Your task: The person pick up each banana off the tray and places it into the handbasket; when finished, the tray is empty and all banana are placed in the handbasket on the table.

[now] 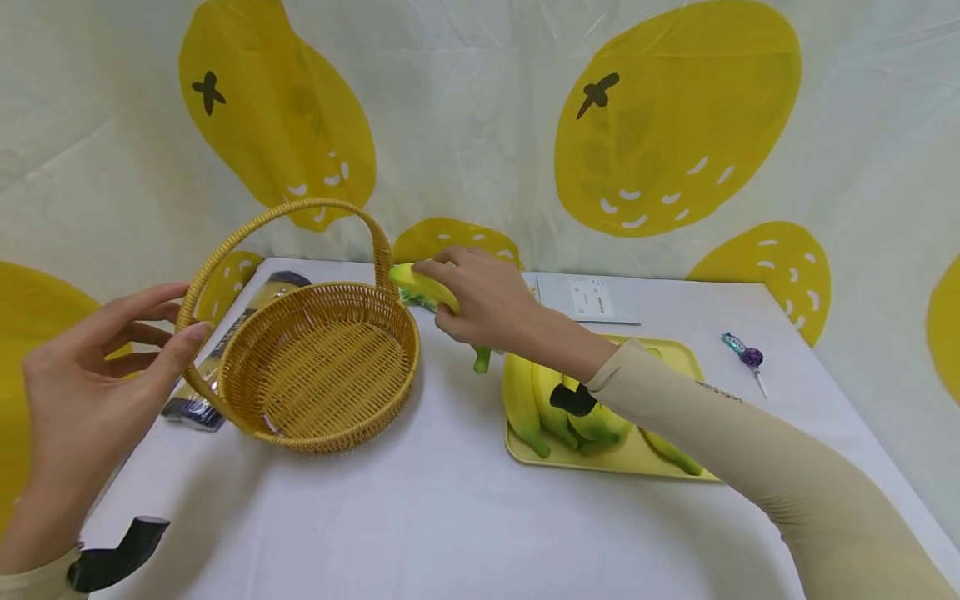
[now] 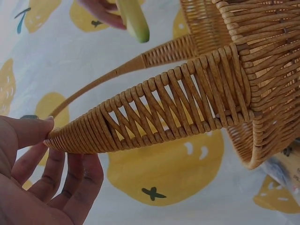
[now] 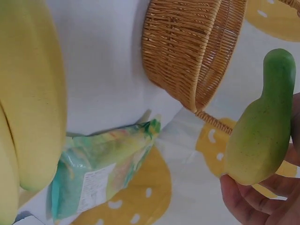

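Observation:
My left hand [image 1: 112, 375] grips the handle of a wicker basket [image 1: 322, 367] at its left side, thumb and fingers pinching the woven arch [image 2: 140, 117]. The round bowl of the basket shows bare weave inside. My right hand [image 1: 491, 300] holds a banana [image 1: 423, 287] in the air just right of the basket's rim, its green stem end [image 3: 276, 84] pointing down. Close by my right forearm, several yellow bananas with green ends [image 1: 525, 400] lie on a yellow tray [image 1: 615, 467], partly hidden under the sleeve.
Behind the basket lies a dark package [image 1: 198, 408]. A green snack bag [image 3: 103, 168] is behind my right hand. Toward the back sits a grey packet with a white label [image 1: 588, 298]. A purple lollipop [image 1: 750, 357] lies at the right. A lemon-print curtain [image 1: 465, 125] hangs behind the table.

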The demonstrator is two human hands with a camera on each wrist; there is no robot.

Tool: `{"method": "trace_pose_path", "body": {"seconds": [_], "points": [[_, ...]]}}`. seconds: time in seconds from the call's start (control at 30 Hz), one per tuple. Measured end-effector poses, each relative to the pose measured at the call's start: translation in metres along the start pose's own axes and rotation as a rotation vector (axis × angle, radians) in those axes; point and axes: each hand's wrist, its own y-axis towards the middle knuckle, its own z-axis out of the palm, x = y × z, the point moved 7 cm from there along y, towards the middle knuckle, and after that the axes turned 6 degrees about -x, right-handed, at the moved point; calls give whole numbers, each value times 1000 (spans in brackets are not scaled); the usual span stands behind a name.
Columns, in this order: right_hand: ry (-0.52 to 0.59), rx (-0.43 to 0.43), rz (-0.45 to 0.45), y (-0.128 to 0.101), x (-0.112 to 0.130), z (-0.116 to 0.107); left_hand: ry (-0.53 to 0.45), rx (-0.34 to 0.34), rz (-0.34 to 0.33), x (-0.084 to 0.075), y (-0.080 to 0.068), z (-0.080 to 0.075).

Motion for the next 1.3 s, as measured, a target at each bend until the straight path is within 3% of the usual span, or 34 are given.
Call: {"method": "trace_pose_path", "body": {"seconds": [0.27,0.7,1.3], "points": [[27,102,-51,23,18,21,9,-2,3,-2,3,0],[96,240,-58,67,42,54,20,2,-26,2,4,0],[34,339,-62,106,69,115,6,20,34,-1,2,0]]}}
